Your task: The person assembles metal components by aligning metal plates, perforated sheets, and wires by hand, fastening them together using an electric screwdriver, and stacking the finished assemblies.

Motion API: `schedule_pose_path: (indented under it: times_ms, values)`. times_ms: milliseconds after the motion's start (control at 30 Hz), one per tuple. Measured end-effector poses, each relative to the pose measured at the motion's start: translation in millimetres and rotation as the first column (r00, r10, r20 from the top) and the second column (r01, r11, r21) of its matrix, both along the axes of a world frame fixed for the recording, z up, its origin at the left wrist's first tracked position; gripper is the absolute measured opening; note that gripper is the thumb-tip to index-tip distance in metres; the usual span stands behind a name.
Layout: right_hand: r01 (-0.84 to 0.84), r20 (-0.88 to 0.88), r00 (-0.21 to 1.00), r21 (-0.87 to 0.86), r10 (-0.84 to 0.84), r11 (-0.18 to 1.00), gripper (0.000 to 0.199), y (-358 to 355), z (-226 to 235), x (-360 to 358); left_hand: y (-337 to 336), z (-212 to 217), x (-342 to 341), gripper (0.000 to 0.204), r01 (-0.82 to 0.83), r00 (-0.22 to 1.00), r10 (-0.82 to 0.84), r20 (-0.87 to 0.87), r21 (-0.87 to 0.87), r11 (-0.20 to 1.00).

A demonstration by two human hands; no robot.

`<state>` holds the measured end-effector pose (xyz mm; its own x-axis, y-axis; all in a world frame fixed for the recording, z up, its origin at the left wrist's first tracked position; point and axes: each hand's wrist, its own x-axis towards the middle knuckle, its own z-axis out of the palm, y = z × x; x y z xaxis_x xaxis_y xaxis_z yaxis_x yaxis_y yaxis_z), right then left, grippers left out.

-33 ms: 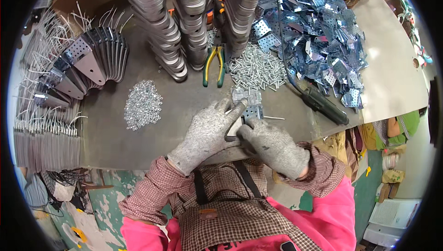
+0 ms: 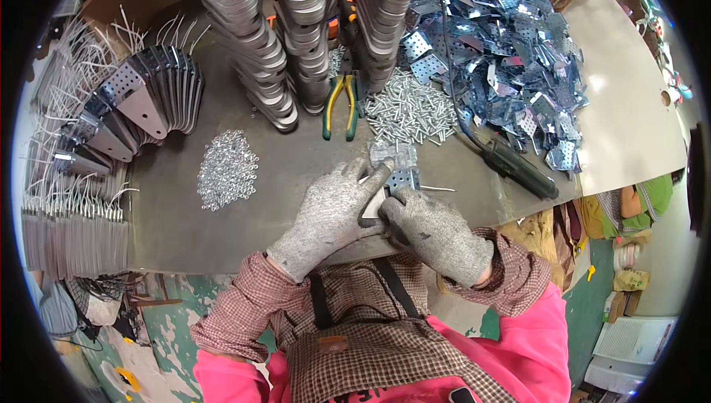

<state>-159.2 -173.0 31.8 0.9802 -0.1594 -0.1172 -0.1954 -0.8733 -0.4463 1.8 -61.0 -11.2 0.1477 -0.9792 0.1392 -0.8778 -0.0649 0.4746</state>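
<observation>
My left hand [image 2: 329, 202], in a grey knit glove, presses on a flat metal plate [image 2: 375, 203] near the table's front edge, its thumb and fingers against the plate. Beyond the fingers show a perforated bluish metal bracket [image 2: 404, 178] and a small silvery block-like fixture [image 2: 394, 153]. From the bracket a white wire [image 2: 437, 188] sticks out to the right. My right hand [image 2: 438, 234], gloved the same, is closed with its fingertips curled at the plate's right side. What those fingertips hold is hidden.
A heap of screws [image 2: 412, 111] lies beyond my hands, with green-yellow pliers [image 2: 341, 111] beside it. Nuts [image 2: 227, 171] are piled left. Tall stacks of curved metal plates [image 2: 259, 48] stand behind. Perforated brackets [image 2: 503, 62] and a black corded tool [image 2: 518, 169] lie right; wired plates [image 2: 144, 99] fill the left.
The whole view has shifted very slightly. Both hands stay at the plate, with no clear change in their grip.
</observation>
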Motion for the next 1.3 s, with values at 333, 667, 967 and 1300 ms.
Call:
schedule_pose_path:
  times_ms: [333,667,967,1300]
  values:
    - [0.322,0.376,0.705,0.586,-0.601,0.744,0.050,20.9,-93.7,-62.3,-8.8,31.3,-56.8,0.040,0.060,0.737,-0.261,-0.624,-0.325,0.944]
    - [0.565,0.420,0.566,0.428,-0.709,0.705,0.049,25.8,-64.3,-36.5,-276.1,1.9,13.5,0.039,-0.325,0.766,0.365,0.529,-0.171,0.930]
    - [0.314,0.470,0.415,0.730,-0.779,0.607,0.046,10.3,-79.8,-42.7,-83.3,48.3,2.3,0.041,-0.263,0.903,0.006,-0.429,-0.543,0.797]
    - [0.062,-0.018,0.698,0.997,-0.716,0.035,0.060,20.1,-48.3,-24.6,41.7,37.6,-20.0,0.024,-0.440,0.339,0.366,-0.867,0.198,0.876]
